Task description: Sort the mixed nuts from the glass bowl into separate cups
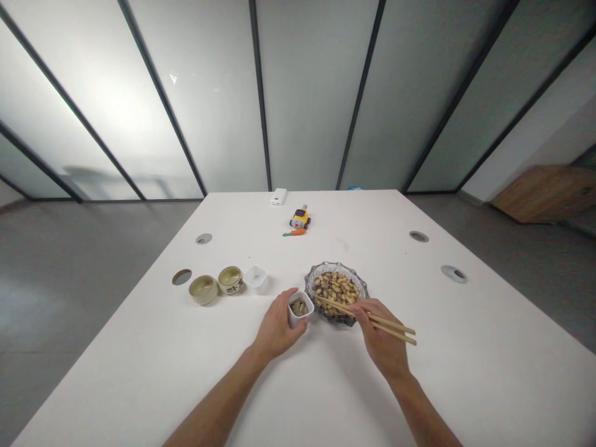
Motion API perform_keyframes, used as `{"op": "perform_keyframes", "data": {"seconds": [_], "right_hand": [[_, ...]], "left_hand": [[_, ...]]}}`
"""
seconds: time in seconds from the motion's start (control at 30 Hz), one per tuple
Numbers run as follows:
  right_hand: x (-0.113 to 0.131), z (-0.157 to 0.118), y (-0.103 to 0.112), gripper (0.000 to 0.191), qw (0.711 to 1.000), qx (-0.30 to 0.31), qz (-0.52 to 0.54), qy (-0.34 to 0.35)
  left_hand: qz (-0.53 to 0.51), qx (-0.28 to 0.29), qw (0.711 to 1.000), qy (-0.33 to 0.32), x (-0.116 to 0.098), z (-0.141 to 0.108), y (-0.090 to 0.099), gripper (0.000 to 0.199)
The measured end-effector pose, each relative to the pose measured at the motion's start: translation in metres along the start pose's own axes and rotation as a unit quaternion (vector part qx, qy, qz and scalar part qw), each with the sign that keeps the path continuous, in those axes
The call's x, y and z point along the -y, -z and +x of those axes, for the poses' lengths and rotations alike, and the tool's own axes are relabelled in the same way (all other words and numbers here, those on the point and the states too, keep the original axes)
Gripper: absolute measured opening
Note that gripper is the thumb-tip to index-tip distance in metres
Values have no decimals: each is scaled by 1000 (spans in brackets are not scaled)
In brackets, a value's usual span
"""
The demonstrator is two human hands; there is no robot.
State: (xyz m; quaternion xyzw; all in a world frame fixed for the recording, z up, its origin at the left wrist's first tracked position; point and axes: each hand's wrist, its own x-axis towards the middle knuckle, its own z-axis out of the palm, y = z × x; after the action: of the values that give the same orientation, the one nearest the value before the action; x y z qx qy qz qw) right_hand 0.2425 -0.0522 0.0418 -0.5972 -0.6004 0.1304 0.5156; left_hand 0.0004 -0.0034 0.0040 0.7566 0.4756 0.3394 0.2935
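My left hand (278, 326) is wrapped round a small white cup (295, 319), which has sunflower seeds (298, 307) in it. Just right of the cup stands a scalloped glass bowl (362, 288), filled with peanuts (342, 287) mixed with darker striped seeds. A pair of wooden chopsticks (388, 323) is gripped in my right hand (382, 338) at the bowl's near right side. Their tips reach over the bowl's left part, close to the cup. Whether the tips pinch anything is too small to tell.
Left of my left hand stand a clear plastic cup (256, 280) and two greenish ceramic cups, one with writing (231, 280), one plain (203, 290). Farther back lie a toy carrot (296, 233), a yellow toy car (300, 218) and a white box-like device (279, 197). Round holes pierce the white table (153, 372).
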Motion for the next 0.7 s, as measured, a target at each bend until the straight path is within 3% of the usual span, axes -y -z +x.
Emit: {"op": "perform_keyframes", "data": {"seconds": [0.23,0.4,0.7], "right_hand": [[-3,0,1,40,1000,-5,7,-9],[-3,-1,5,38,995,-54,75,-44],[-1,3,16,41,994,-49,93,-32]], "left_hand": [[4,-1,1000,-4,1,0,0,62],[6,0,1000,-1,0,0,0,62],[-4,1,1000,9,1,0,-1,64]]}}
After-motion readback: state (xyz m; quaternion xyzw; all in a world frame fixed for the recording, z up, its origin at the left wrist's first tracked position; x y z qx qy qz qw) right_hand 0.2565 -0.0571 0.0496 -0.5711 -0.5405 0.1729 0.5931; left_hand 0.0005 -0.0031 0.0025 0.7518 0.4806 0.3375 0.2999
